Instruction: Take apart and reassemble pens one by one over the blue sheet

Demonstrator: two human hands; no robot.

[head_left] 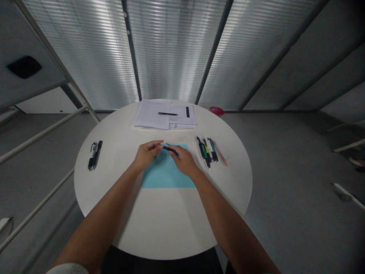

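Both my hands meet over a light blue sheet (pixel 165 175) lying on the round white table (pixel 119 198). My left hand (pixel 146 154) is closed, its fingertips pinching one end of a dark blue pen (pixel 170 149). My right hand (pixel 184 160) is closed around the other end of the same pen, which lies across the sheet's far edge.
Several pens (pixel 210 151) lie in a row to the right of the sheet. Two black pens (pixel 94 155) rest at the table's left. A stack of printed papers (pixel 165 114) with a black pen (pixel 167 113) on it sits at the far edge. Metal rails (pixel 42 133) run along the left.
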